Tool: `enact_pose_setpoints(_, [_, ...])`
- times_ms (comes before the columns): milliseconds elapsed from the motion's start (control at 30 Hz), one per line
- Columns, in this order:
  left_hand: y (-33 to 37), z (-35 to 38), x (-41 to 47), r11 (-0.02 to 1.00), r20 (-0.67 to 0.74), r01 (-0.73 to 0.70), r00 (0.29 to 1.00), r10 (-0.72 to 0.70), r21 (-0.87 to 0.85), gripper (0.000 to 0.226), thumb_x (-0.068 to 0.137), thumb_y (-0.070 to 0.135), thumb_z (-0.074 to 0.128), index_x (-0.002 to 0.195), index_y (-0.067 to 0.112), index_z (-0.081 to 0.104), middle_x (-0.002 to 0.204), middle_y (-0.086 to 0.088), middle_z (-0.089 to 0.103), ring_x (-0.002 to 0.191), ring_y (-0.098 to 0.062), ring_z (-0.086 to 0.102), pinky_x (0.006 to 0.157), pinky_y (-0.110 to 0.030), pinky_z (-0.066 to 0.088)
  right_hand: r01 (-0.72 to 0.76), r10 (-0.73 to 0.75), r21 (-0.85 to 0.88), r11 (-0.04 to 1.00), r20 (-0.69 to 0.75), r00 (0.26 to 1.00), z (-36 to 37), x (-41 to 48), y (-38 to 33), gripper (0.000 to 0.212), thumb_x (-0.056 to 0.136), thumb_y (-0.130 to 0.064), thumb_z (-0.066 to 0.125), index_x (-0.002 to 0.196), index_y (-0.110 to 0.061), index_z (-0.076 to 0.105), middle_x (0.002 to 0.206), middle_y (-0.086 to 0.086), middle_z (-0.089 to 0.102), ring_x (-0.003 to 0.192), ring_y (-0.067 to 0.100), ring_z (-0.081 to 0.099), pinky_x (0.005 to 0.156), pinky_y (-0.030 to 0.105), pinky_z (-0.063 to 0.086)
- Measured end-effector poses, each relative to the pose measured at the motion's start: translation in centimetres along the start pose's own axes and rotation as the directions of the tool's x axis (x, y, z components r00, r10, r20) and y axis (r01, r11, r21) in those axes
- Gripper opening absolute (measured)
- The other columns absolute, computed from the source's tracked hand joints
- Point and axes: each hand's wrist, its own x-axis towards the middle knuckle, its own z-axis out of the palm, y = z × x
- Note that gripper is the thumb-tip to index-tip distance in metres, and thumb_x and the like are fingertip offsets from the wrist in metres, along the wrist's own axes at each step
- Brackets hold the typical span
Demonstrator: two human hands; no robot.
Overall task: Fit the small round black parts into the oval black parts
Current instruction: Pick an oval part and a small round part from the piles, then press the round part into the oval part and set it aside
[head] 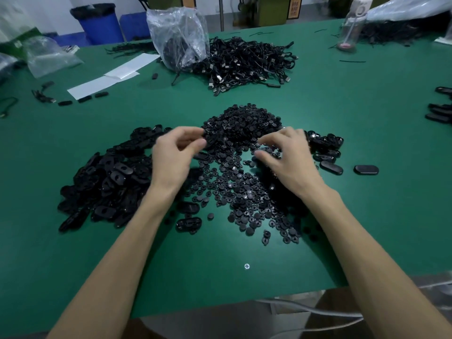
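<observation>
Your left hand [176, 155], fingers curled and blurred, hovers between the oval parts [107, 182] on its left and the round parts [239, 172], where your right hand [291, 160] rests bent fingers; I cannot tell what either holds. Far across the green bench [367, 216] lie cables [249, 59].

- A green table [354, 204] fills most of the view, and its near edge runs across the bottom.
- Far left, a blue bin [102, 25] with a black liner stands by a white wall [44, 8].
- Far centre, a metal pole [221, 15] stands beside olive-green cabinets [269, 8].
- Soft light glares off the tabletop.
</observation>
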Motion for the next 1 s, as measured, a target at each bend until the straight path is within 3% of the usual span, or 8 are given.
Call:
enact_pose_setpoints(167, [0.4, 2.7, -1.5, 0.985, 0.193, 0.007, 0.981, 0.027, -0.174, 0.013, 0.086, 0.003, 0.081, 0.096, 0.012, 0.077, 0.09, 0.003, 0.077, 0.082, -0.006, 0.07, 0.079, -0.02, 0.055, 0.105, -0.099, -0.026, 0.994, 0.17, 0.98, 1.3, -0.2, -0.5, 0.023, 0.088, -0.038, 0.078, 0.106, -0.023, 0.077, 0.101, -0.003, 0.061, 0.106, 0.019, 0.041, 0.09, 0.031, 0.036])
enact_pose_setpoints(300, [0.4, 3.1, -1.8, 0.965, 0.19, -0.018, 0.979, 0.07, -0.261, 0.012, 0.088, 0.005, 0.08, 0.095, 0.014, 0.077, 0.088, 0.004, 0.076, 0.081, -0.006, 0.069, 0.076, -0.021, 0.054, 0.1, -0.096, -0.014, 0.995, 0.157, 0.983, 1.2, -0.2, -0.5, 0.01, 0.09, -0.03, 0.078, 0.091, -0.02, 0.075, 0.091, -0.005, 0.061, 0.097, 0.019, 0.044, 0.087, 0.033, 0.037])
enact_pose_setpoints(433, [0.3, 2.9, -1.8, 0.954, 0.183, 0.008, 0.982, 0.049, -0.299, 0.012, 0.096, 0.014, 0.074, 0.107, 0.009, 0.078, 0.084, -0.004, 0.073, 0.065, -0.012, 0.063, 0.065, -0.037, 0.059, 0.111, -0.109, -0.011, 0.994, 0.107, 0.988, 1.4, -0.3, -0.6, 0.005, 0.092, -0.022, 0.075, 0.093, -0.017, 0.074, 0.092, -0.001, 0.066, 0.094, 0.02, 0.052, 0.089, 0.038, 0.042])
enact_pose_setpoints(533, [0.3, 3.2, -2.0, 0.932, 0.211, 0.065, 0.977, 0.013, -0.357, 0.015, 0.099, 0.012, 0.07, 0.111, 0.005, 0.077, 0.075, 0.009, 0.066, 0.059, -0.005, 0.057, 0.061, -0.032, 0.061, 0.089, -0.087, 0.129, 0.988, -0.017, 0.996, 1.1, -0.3, -0.7, 0.002, 0.093, -0.016, 0.075, 0.095, -0.015, 0.074, 0.091, -0.002, 0.067, 0.086, 0.014, 0.059, 0.081, 0.03, 0.048])
enact_pose_setpoints(633, [0.5, 3.3, -2.1, 0.89, 0.226, 0.136, 0.973, -0.039, -0.435, 0.013, 0.096, 0.011, 0.074, 0.105, 0.003, 0.076, 0.082, -0.002, 0.071, 0.074, -0.014, 0.068, 0.069, -0.031, 0.063, 0.054, -0.035, 0.298, 0.953, -0.066, 0.997, 1.0, -0.5, -1.0, 0.004, 0.092, -0.013, 0.076, 0.095, -0.015, 0.074, 0.084, -0.003, 0.069, 0.074, 0.008, 0.065, 0.073, 0.023, 0.052])
enact_pose_setpoints(733, [0.5, 3.1, -2.2, 0.862, 0.229, 0.182, 0.97, -0.079, -0.474, 0.013, 0.093, 0.015, 0.077, 0.102, 0.006, 0.076, 0.081, -0.008, 0.074, 0.076, -0.019, 0.071, 0.069, -0.032, 0.062, 0.001, 0.017, 0.459, 0.888, -0.035, 0.999, 1.0, -0.5, -1.2, 0.003, 0.092, -0.013, 0.076, 0.095, -0.012, 0.075, 0.074, -0.004, 0.072, 0.067, 0.009, 0.07, 0.069, 0.022, 0.054])
enact_pose_setpoints(867, [0.6, 3.2, -2.2, 0.869, 0.204, 0.194, 0.973, -0.11, -0.455, 0.013, 0.092, 0.02, 0.079, 0.098, 0.009, 0.076, 0.078, -0.006, 0.075, 0.067, -0.016, 0.066, 0.058, -0.026, 0.055, -0.075, 0.066, 0.683, 0.727, 0.04, 0.997, 0.8, -0.4, -1.5, 0.002, 0.093, -0.011, 0.075, 0.095, -0.011, 0.075, 0.077, 0.004, 0.076, 0.07, 0.015, 0.074, 0.061, 0.022, 0.048])
enact_pose_setpoints(1000, [0.8, 3.3, -2.3, 0.818, 0.229, 0.24, 0.964, -0.137, -0.522, 0.013, 0.094, 0.015, 0.077, 0.099, 0.005, 0.07, 0.082, -0.009, 0.076, 0.071, -0.022, 0.073, 0.061, -0.027, 0.059, -0.116, 0.054, 0.779, 0.616, 0.106, 0.993, 0.9, -0.5, -1.5, 0.006, 0.096, -0.006, 0.07, 0.1, -0.004, 0.074, 0.079, 0.003, 0.074, 0.071, 0.01, 0.072, 0.061, 0.022, 0.049])
